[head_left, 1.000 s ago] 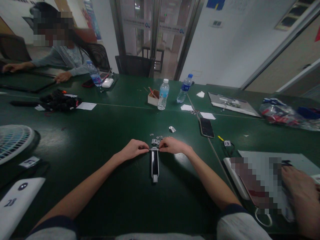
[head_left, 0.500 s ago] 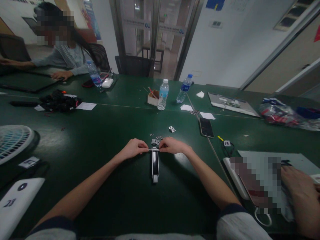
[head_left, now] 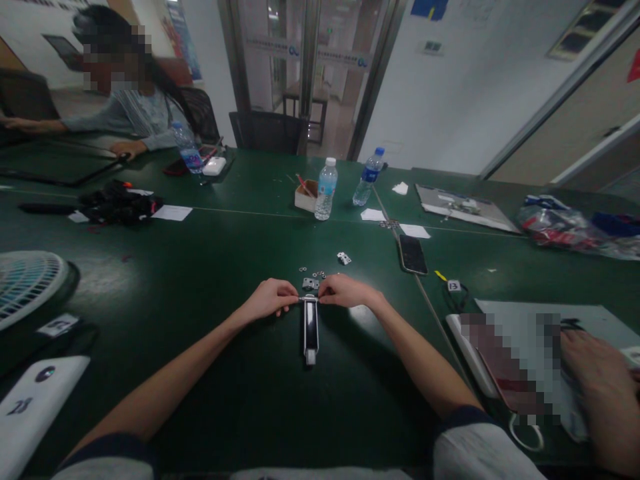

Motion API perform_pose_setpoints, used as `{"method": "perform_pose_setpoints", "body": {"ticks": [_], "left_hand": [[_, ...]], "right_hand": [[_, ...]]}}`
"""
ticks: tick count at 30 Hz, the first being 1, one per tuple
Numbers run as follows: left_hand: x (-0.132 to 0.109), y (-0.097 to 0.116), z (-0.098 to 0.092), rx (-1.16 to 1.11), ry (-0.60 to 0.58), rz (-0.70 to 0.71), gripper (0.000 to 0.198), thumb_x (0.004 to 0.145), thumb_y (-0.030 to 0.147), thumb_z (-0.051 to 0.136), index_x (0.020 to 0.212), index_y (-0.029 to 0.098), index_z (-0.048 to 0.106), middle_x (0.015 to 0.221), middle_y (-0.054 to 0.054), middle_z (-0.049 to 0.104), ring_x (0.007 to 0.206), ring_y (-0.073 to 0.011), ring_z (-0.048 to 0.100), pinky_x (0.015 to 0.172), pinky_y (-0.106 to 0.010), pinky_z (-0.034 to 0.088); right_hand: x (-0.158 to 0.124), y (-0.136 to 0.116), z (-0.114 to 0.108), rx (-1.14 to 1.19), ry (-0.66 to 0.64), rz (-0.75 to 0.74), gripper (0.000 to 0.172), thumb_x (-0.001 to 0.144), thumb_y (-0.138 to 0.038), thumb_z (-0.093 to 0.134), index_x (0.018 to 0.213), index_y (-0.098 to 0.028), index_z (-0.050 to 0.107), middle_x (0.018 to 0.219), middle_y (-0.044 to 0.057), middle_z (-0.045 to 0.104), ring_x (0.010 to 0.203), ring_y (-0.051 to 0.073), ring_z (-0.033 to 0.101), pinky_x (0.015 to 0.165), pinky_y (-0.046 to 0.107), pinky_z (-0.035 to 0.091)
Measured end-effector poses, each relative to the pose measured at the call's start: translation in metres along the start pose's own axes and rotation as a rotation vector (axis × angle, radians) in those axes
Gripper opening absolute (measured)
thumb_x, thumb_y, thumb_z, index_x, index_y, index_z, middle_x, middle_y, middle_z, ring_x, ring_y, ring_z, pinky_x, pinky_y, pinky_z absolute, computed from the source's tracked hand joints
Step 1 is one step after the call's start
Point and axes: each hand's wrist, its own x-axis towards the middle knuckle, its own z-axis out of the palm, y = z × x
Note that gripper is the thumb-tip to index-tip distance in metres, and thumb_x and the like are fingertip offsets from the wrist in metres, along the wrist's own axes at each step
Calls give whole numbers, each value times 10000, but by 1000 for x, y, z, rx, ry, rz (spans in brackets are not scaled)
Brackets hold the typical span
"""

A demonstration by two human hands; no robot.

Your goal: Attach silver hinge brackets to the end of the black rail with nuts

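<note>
A narrow black-and-silver device [head_left: 311, 330] lies lengthwise on the green table [head_left: 240, 400] in front of me. My left hand [head_left: 273, 297] and my right hand [head_left: 345, 291] meet at its far end, each with fingers pinched closed on a small metal piece across that end. Just beyond my fingers sits a small metal bracket [head_left: 310, 283], with several loose washers and screws [head_left: 315, 273] scattered behind it. Another metal bracket [head_left: 344, 258] lies a little farther off to the right.
Two water bottles [head_left: 326, 189] and a small box [head_left: 305, 195] stand mid-table; a phone [head_left: 413, 254] lies right. A white fan [head_left: 30, 283] sits at left. A person [head_left: 125, 113] sits far left. Another person's hand [head_left: 600, 393] rests on papers at right.
My hands stay pinched at the device's end. The person at far left has shifted an arm slightly; the hand at right has moved a little.
</note>
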Motion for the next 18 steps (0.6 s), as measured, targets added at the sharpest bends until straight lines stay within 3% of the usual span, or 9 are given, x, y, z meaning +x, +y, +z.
{"method": "perform_pose_setpoints", "body": {"ticks": [5,18], "left_hand": [[0,-4,2,-61,5,-39,331,802,407,645,982,130,660,743,-23,664,485,-93,523,416,-195,384],[1,-4,0,-25,5,-8,306,796,383,650,981,143,690,781,-32,689,514,-103,556,439,-205,430]], "right_hand": [[-1,-1,0,-13,-2,1,149,842,-214,600,875,-156,733,764,17,679,659,118,562,634,223,357],[0,-1,1,13,-4,12,147,844,-214,599,856,-145,728,743,21,678,643,123,574,616,222,365]]}}
